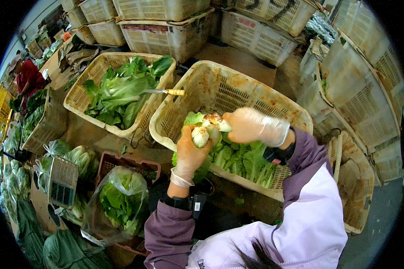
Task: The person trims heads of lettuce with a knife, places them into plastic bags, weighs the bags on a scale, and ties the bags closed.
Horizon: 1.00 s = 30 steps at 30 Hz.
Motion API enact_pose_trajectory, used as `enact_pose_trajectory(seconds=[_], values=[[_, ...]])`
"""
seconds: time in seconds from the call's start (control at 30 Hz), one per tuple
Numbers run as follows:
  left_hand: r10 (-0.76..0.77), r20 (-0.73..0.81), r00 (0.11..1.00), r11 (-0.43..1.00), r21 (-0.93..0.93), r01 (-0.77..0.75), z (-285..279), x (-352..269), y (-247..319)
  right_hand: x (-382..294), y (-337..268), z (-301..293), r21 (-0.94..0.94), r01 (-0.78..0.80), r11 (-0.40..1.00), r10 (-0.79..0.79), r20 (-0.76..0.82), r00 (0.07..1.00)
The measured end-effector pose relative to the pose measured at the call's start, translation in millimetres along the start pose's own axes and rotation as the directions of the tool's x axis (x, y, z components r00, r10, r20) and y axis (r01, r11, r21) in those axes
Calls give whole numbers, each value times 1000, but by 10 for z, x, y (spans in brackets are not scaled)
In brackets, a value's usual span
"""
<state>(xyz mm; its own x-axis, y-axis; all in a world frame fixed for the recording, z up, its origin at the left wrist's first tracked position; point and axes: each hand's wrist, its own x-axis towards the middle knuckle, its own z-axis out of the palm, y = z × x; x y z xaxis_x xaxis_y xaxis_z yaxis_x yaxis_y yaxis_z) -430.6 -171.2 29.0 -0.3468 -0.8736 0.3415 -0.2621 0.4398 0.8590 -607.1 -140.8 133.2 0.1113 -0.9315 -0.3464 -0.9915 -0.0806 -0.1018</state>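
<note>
My left hand, in a clear plastic glove, grips leafy lettuce heads with their pale, brown-marked stem ends turned up. My right hand, also gloved and slightly blurred, has its fingers closed at a white stalk beside those stem ends. Both hands are over the near side of a large stained plastic crate. More green lettuce lies in that crate, below my right hand. A knife with a wooden handle rests across the rim of the left crate, its blade over the leaves.
The left crate holds loose green leaves. Bagged lettuce sits in a brown crate near my left arm, beside a scale. Stacked crates stand behind and at the right. A person is at far left.
</note>
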Motion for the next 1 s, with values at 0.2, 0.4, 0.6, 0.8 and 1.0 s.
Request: enact_pose_trajectory(seconds=[0.2,0.4,0.6,0.8,1.0], values=[[-148,305,941,819,-495,290,-205,72,82,-73,105,-207,57,361,931,-319,-352,880],[-113,499,859,653,-615,443,-320,47,-9,-106,-79,15,536,385,751,-235,-327,915],[-124,566,815,710,-523,471,-423,87,-26,-81,-109,29,171,272,947,-228,-237,944],[87,713,696,408,-663,628,-533,72,-160,76,-22,26,362,685,632,-555,-405,726],[68,728,682,373,-653,659,-455,-10,-155,27,-46,183,637,543,547,-525,-244,815]])
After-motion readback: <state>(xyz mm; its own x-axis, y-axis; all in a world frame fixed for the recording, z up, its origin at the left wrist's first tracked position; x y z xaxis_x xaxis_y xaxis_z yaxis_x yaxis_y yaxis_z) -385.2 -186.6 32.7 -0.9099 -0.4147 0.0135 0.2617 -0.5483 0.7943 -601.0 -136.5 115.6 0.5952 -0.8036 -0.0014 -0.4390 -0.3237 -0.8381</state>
